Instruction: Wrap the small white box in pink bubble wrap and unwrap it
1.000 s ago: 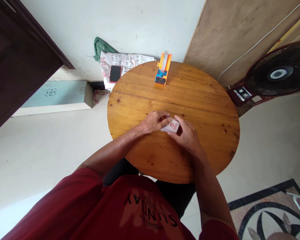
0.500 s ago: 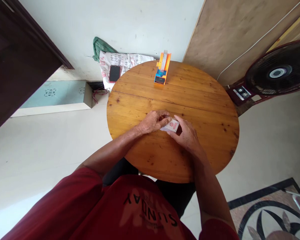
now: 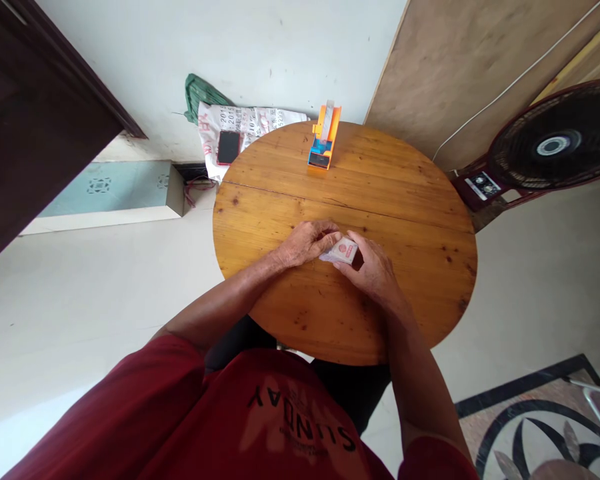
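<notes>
Barely anything has moved in the last second: the view has drifted a touch, and both hands sit where they were, closed around the same small packet [image 3: 341, 251]. I see it near the middle of the desk [image 3: 405, 200], white with a red mark, lying low on the wood. My left hand [image 3: 307, 243] has its fingertips curled onto the packet's left end. My right hand [image 3: 373, 270] pinches the other end between thumb and fingers. How firm either grip is, I can't tell from up here.

The risk, as I judge it: fingertip holds on so small a thing are thin, so uneven pressure could twist or crease it, or flick it across the smooth top. The orange holder [image 3: 323, 137] stands well clear at the far edge.
</notes>
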A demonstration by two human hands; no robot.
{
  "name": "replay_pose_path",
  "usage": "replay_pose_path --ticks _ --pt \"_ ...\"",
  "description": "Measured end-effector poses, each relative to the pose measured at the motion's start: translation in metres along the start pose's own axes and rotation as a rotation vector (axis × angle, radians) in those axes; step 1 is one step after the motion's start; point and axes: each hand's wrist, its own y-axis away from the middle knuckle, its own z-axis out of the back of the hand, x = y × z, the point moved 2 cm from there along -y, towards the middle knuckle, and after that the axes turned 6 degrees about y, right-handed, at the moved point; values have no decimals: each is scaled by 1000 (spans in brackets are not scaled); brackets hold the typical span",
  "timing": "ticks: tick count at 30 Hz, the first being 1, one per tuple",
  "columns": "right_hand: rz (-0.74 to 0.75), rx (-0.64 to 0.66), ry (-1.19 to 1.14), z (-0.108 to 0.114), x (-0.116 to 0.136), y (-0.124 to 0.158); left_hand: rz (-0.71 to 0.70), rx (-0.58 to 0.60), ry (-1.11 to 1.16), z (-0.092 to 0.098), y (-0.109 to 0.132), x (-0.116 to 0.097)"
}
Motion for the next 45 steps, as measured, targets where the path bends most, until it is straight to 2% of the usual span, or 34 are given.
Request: replay_pose_path --ticks 31,45 --pt "-22 -11 9 1 1 0 18 14 31 0 1 0" --pt "-27 -16 4 0 0 0 14 -23 13 -3 0 4"
